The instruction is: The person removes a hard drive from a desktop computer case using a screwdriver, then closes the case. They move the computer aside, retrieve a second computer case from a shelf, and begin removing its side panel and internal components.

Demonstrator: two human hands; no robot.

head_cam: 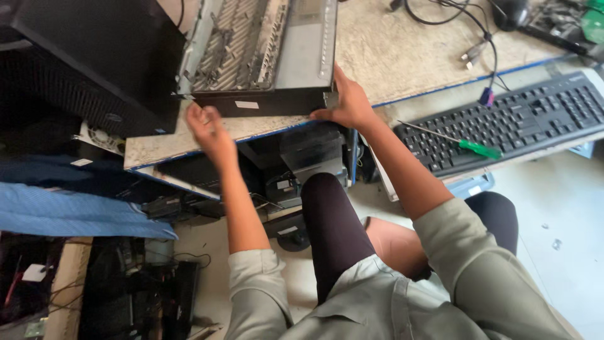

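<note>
An open desktop computer case lies flat on the worn tabletop, its metal inner frame showing. My right hand grips the case's near right corner. My left hand is at the case's near left corner by the table edge, fingers curled and blurred; whether it holds anything I cannot tell.
A black tower case stands at the left. A black keyboard with a green-handled screwdriver on it sits on a pull-out shelf at the right. Cables trail at the back. More computer boxes sit under the table.
</note>
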